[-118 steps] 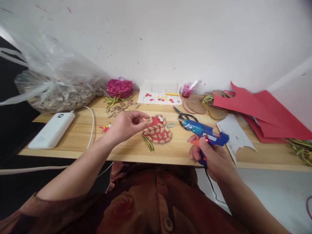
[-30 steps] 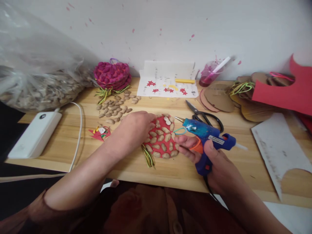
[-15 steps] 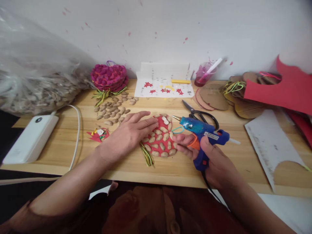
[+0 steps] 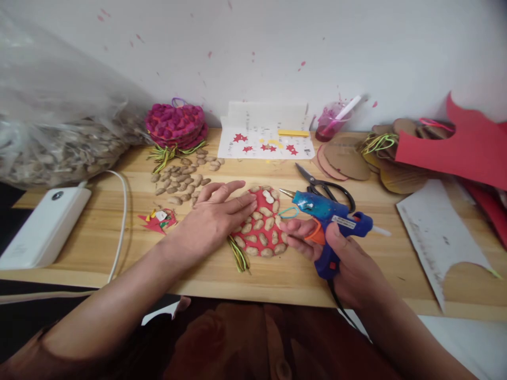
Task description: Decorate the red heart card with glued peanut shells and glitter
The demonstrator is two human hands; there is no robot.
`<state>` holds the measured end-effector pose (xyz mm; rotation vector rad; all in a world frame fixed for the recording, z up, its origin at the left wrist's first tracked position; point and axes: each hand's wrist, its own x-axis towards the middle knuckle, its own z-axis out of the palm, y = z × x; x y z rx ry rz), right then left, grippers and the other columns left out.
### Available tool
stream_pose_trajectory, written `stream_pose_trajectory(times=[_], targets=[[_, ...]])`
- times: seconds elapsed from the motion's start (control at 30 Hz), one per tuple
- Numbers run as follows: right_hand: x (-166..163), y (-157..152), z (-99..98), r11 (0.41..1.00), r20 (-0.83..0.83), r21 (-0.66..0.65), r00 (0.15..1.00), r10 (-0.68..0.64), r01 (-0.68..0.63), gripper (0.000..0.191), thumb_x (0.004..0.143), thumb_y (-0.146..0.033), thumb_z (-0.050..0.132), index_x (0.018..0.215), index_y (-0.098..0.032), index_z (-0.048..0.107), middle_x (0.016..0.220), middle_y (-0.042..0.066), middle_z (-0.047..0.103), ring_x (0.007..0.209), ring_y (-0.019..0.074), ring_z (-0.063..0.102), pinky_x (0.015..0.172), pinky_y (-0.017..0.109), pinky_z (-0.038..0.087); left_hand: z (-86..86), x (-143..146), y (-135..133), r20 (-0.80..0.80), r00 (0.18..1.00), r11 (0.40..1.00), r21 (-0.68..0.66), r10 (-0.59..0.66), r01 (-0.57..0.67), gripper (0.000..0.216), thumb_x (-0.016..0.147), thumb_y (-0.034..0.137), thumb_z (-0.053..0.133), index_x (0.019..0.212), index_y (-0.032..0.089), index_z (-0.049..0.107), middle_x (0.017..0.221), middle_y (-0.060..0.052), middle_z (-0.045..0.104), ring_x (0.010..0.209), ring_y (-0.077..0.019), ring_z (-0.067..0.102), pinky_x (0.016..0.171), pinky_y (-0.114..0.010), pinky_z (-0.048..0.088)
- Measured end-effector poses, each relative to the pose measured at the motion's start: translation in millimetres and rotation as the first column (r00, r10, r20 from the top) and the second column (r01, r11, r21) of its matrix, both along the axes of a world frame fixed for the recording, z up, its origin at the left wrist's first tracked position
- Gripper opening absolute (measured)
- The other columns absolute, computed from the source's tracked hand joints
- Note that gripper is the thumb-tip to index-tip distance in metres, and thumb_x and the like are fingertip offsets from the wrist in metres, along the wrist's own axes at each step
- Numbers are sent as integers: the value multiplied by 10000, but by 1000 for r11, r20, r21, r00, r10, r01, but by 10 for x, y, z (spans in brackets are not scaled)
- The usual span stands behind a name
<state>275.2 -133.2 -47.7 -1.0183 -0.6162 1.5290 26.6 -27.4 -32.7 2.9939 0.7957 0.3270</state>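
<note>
My right hand [image 4: 348, 264] grips a blue hot glue gun [image 4: 327, 211] by its handle, fingers at the orange trigger, nozzle pointing left. A white glue stick [image 4: 381, 230] pokes out of its back. Left of it lies a red disc [image 4: 259, 215] covered with peanuts [image 4: 268, 224], with a turquoise loop [image 4: 290, 212] at its right edge and a green-yellow yarn tassel [image 4: 239, 257] at its lower left. My left hand [image 4: 216, 216] rests with fingers stretched out over the disc's left side, partly hiding it. Loose peanuts [image 4: 184, 182] lie beyond that hand.
Black scissors [image 4: 325, 186] lie behind the glue gun. Cardboard discs [image 4: 348, 158], red sheet [image 4: 443, 148] and white board [image 4: 443, 232] are at right. At left are a bag of peanuts [image 4: 59, 142], white power bank [image 4: 47, 227], paper scraps [image 4: 159, 219] and pink craft pieces [image 4: 176, 124].
The view has shifted very slightly. Both hands, the glue gun and the peanut-covered disc keep nearly the same places.
</note>
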Motion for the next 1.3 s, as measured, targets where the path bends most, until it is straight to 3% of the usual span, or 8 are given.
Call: stream_pose_trajectory(times=[0.47,0.93,1.3], targets=[[-4,2,-7,1000,17,9,1000,17,-17,360,870,-576,706,884,-228,796,1035,88,774,1102,283,710,1033,474,575,3,26,4,-2,999,998,-29,48,-48,342,1053,265,437,1294,251,679,1377,-39,649,1439,-321,338,1141,-528,298],[6,-7,-3,1000,16,17,1000,22,-22,333,880,-552,707,889,-231,794,1048,75,761,1136,281,696,1067,484,549,2,59,11,-23,999,999,11,41,-41,304,1036,228,458,1208,208,708,1286,-76,692,1424,-329,353,1114,-546,331],[-5,-10,3,1000,20,-8,1000,7,-7,336,842,-563,744,831,-229,779,1027,80,756,1150,296,687,1068,492,549,19,75,2,-2,998,996,-58,64,-64,306,1016,204,473,1187,246,724,1279,-70,691,1426,-330,357,1124,-553,306]])
